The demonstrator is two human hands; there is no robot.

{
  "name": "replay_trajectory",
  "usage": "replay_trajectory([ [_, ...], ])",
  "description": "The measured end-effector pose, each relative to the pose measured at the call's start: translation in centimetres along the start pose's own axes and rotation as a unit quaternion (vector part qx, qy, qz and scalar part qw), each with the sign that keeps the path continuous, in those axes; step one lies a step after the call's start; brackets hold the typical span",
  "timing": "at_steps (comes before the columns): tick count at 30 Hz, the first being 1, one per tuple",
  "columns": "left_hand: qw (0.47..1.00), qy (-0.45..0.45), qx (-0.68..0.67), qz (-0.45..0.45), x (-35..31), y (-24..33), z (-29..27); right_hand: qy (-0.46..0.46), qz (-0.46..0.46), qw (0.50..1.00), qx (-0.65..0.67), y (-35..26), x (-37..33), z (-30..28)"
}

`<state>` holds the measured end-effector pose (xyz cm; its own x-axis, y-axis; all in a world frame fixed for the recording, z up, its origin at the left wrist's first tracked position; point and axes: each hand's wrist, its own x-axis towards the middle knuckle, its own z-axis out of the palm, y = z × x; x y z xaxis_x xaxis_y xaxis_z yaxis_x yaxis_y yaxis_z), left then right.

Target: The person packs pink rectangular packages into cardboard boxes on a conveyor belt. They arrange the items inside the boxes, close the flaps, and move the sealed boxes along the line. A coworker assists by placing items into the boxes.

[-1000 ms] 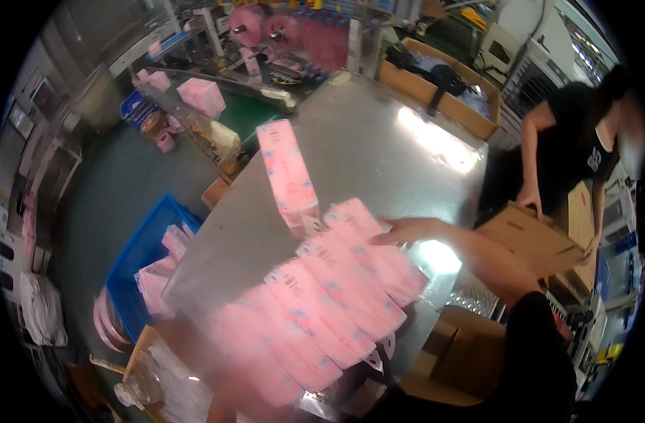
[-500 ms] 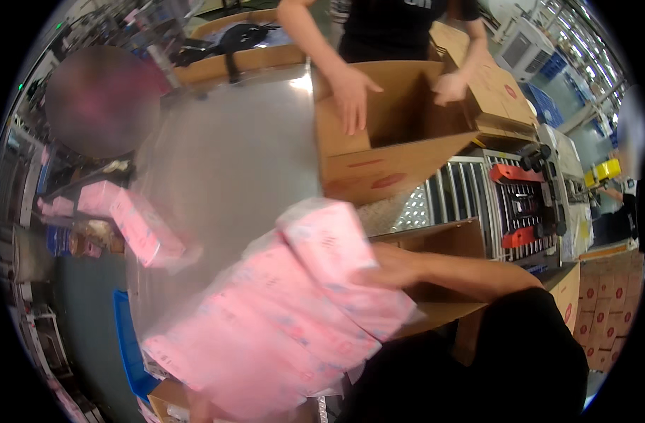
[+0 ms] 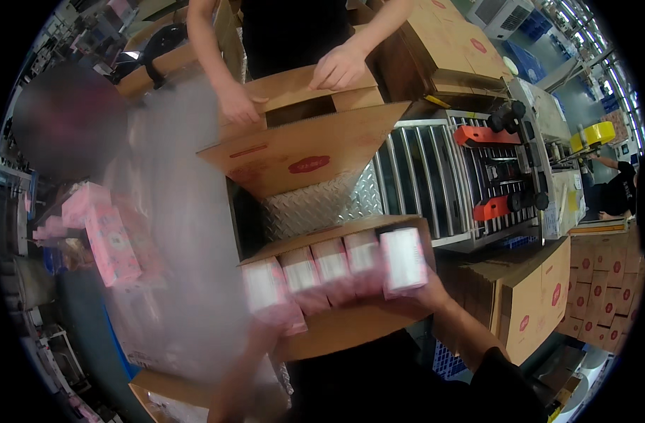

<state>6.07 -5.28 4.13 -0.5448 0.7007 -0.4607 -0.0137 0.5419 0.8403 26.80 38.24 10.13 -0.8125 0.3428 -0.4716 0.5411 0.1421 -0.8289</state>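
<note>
Pink packs have shifted from the metal table's edge to the open carton's mouth, in a row. Left hand, blurred, and right hand grip opposite ends, fingers mostly hidden.

Overhead lights glow at upper right, and metal rollers catch glints. Haze veils the table, the left hand is smeared, and straight edges bow toward the frame's dark border.

Dark floor (bright ceiling lights)
</note>
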Motion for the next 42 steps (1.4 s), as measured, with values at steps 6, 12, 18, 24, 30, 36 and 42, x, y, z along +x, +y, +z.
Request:
replay_trajectory([
  [6, 0.921, 0.332, 0.201, 0.009, 2.9, 7.0, 2.1, 0.221, -0.082, 0.943, -0.235, -5.5, 0.8, 3.0],
  [12, 0.859, 0.103, 0.501, 0.027, 9.3, 9.4, 2.4, 0.066, -0.135, 0.874, -0.462, -5.9, 7.9, 5.6],
  [18, 0.877, 0.089, 0.468, -0.065, 15.7, 3.1, 3.6, -0.007, -0.089, 0.836, -0.541, -1.5, 15.7, 10.7],
  [24, 0.881, 0.17, 0.438, -0.06, 18.9, -4.4, 5.7, -0.123, 0.013, 0.899, -0.421, 4.4, 22.4, 13.6],
  [30, 0.792, 0.238, 0.562, -0.011, 18.3, -4.1, 7.9, -0.032, -0.141, 0.854, -0.499, 12.2, 22.2, 14.0],
  [36, 0.836, 0.347, 0.389, -0.173, -8.4, -0.5, -2.6, -0.101, -0.25, 0.774, -0.573, 1.5, 14.3, 11.3],
  [42, 0.747, 0.377, 0.238, -0.493, -25.8, -11.0, -0.4, -0.071, -0.285, 0.9, -0.321, -1.6, 8.1, 15.4],
])
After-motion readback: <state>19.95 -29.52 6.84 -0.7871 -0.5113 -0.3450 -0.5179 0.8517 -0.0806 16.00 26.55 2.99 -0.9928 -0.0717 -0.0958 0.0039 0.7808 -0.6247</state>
